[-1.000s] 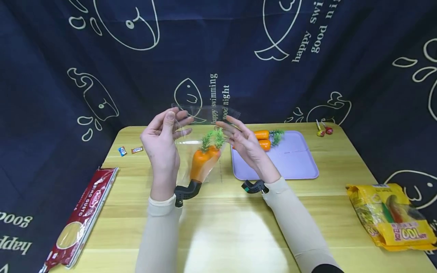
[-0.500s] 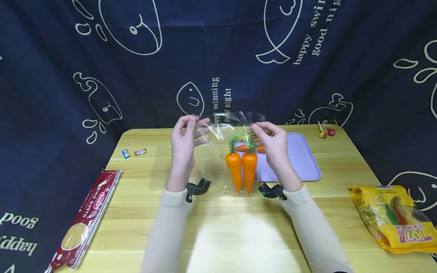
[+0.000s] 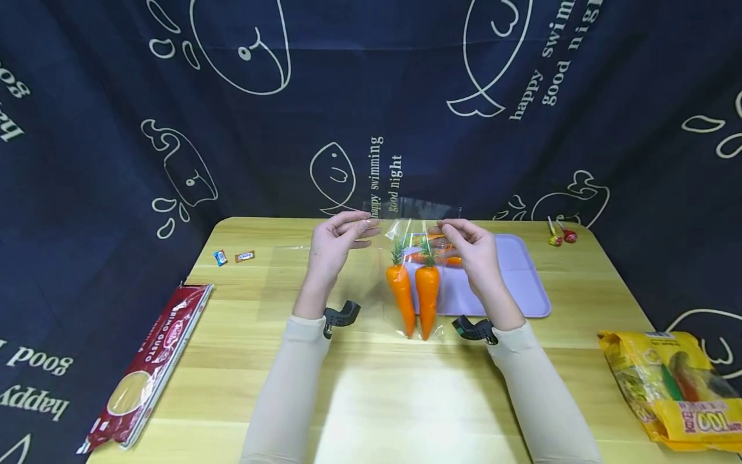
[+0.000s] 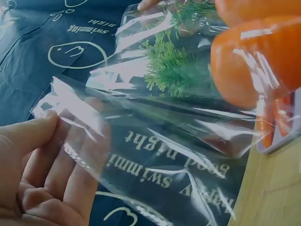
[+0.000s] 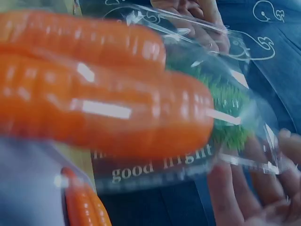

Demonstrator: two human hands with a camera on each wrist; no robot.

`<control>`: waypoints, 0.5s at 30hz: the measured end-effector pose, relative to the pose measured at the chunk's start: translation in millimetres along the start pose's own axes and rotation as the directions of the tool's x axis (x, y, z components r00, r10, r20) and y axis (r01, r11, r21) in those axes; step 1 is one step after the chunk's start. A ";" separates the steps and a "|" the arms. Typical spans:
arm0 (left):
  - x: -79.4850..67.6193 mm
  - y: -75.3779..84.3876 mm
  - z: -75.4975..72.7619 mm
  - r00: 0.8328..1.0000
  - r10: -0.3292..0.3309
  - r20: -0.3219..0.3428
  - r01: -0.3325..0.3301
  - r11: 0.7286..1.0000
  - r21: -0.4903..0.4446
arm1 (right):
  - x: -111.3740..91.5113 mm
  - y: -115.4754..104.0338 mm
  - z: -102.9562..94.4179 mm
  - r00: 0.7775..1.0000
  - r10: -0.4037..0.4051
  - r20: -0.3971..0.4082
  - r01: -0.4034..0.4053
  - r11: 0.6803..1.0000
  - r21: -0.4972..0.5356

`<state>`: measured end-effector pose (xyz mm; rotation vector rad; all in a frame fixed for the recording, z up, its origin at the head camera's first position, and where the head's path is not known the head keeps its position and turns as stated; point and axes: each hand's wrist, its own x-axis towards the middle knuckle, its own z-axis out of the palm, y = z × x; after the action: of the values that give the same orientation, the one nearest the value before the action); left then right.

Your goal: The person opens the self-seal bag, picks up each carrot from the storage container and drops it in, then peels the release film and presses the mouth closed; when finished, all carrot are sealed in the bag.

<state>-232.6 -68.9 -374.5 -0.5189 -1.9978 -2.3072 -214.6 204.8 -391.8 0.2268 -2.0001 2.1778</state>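
Dark blue cloth [image 3: 371, 84] printed with white fish and lettering stands behind your pale wooden table [image 3: 232, 361]. A lilac tray [image 3: 513, 287] lies right of centre, partly behind your right forearm. You have a yellow package [image 3: 672, 390] at the right edge and a long red packet [image 3: 147, 367] at the left. Before you, between both hands, is a clear bag [image 3: 413, 227]: your left hand [image 3: 338, 243] pinches its left edge by thumb and fingers, and your right hand [image 3: 472, 248] pinches the opposite edge. Two carrots [image 3: 427, 293] stand side by side inside, green tops up and tips down; you cannot tell whether the bag touches the table. Other carrots [image 3: 452, 261] lie on the tray. Beyond it are two lollipops [image 3: 570, 236]; far left, two small wrapped sweets [image 3: 245, 256].
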 end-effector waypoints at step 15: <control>-6.3 20.7 -21.5 0.999 0.009 0.051 -0.014 0.995 0.097 | -6.4 -14.4 -8.1 0.973 -0.224 0.057 0.228 0.971 -0.075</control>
<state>-226.3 -94.4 -359.0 -0.5855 -2.1109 -2.1976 -205.0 213.9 -380.1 0.4752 -1.9731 1.9655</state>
